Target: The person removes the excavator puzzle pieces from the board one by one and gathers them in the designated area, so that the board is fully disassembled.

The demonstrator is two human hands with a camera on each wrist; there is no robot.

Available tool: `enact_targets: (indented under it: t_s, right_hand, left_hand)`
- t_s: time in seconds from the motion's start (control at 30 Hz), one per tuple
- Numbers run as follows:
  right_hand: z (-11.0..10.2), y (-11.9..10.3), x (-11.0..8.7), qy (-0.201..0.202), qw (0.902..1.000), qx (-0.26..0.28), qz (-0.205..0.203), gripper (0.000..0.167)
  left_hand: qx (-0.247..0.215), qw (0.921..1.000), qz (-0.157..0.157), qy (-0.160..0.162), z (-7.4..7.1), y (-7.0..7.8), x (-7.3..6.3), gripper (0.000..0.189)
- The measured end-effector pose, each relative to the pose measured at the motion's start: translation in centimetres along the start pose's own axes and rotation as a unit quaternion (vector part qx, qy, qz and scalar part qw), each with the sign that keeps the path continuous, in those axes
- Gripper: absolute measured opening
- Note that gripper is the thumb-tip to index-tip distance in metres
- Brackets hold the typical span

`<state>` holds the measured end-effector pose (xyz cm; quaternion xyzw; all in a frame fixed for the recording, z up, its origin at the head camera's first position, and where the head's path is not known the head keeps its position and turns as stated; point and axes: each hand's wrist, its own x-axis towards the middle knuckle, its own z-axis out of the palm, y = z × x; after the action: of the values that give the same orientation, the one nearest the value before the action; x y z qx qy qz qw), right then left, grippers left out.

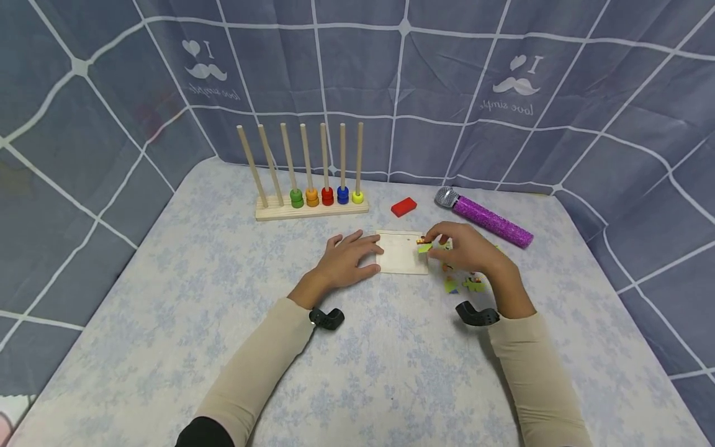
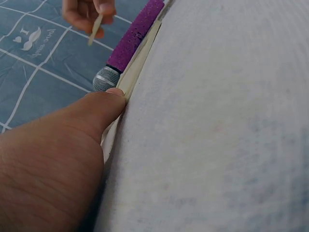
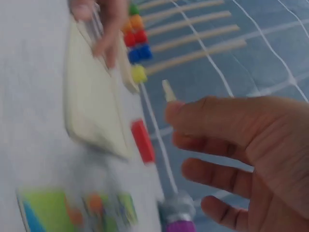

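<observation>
My right hand (image 1: 466, 248) pinches a small flat yellow-green puzzle piece (image 1: 424, 248) between thumb and fingertips, over the right end of a pale wooden puzzle tray (image 1: 399, 254). The right wrist view shows this piece (image 3: 168, 91) nearly edge-on, raised above the table. My left hand (image 1: 349, 259) rests against the tray's left side with fingers spread and fairly straight; its thumb (image 2: 104, 108) touches the edge in the left wrist view. Several loose puzzle pieces (image 1: 473, 284) with coloured pictures lie right of the tray, partly hidden under the right hand.
Behind the tray stands a wooden peg rack (image 1: 313, 212) with coloured beads on some pegs. A red block (image 1: 404, 207) and a purple glitter microphone (image 1: 491, 220) lie at the back right. A grey-blue checked cloth (image 1: 357, 74) hangs behind the table.
</observation>
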<state>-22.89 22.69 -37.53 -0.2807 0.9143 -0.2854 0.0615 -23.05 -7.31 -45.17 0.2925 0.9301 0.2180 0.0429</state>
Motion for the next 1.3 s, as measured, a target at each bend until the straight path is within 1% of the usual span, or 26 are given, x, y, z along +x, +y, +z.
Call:
enact_targets:
  t_s: [0.1, 0.2, 0.3, 0.37, 0.47, 0.53, 0.63, 0.8, 1.07, 1.3]
  right_hand:
    - [-1.3, 1.2, -1.7, 0.030, 0.9995, -0.007, 0.011, 0.025]
    - [-2.2, 2.5, -3.9, 0.048, 0.9980, -0.017, 0.038, 0.025]
    - [-2.8, 4.0, -6.6, 0.046, 0.9959, -0.018, 0.076, 0.022]
    - [-2.9, 4.9, -8.4, 0.041, 0.9946, -0.017, 0.094, 0.021]
    - [-2.6, 6.0, -10.5, 0.039, 0.9932, -0.019, 0.108, 0.020]
    - [-2.3, 6.6, -11.4, 0.041, 0.9931, -0.018, 0.108, 0.019]
    - [-2.0, 7.1, -12.1, 0.033, 0.9939, -0.014, 0.104, 0.017]
    - [-1.7, 7.3, -12.3, 0.020, 0.9939, -0.017, 0.107, 0.017]
    - [-1.3, 7.6, -12.3, 0.032, 0.9948, -0.053, 0.081, 0.016]
    - [-1.1, 7.7, -12.4, 0.039, 0.9951, -0.047, 0.078, 0.016]
  left_hand:
    - [0.000, 1.0000, 0.001, 0.003, 0.1, -0.1, -0.1, 0.041]
    - [0.001, 1.0000, 0.002, 0.006, 0.0, -0.3, -0.1, 0.041]
    - [0.001, 1.0000, 0.001, 0.009, 0.0, -0.4, -0.1, 0.041]
    - [0.000, 1.0000, 0.000, 0.008, 0.0, -0.4, -0.2, 0.041]
    - [-0.004, 1.0000, -0.001, 0.006, 0.0, -0.4, -0.3, 0.041]
    - [-0.005, 1.0000, 0.000, 0.005, 0.0, -0.3, -0.3, 0.041]
    - [-0.005, 1.0000, 0.001, 0.005, -0.1, -0.2, -0.2, 0.042]
    - [-0.005, 1.0000, 0.002, 0.002, -0.1, -0.1, 0.0, 0.042]
    - [-0.004, 1.0000, 0.004, 0.000, 0.0, -0.1, 0.1, 0.042]
    - [-0.005, 0.9999, 0.009, 0.005, 0.0, -0.1, 0.2, 0.041]
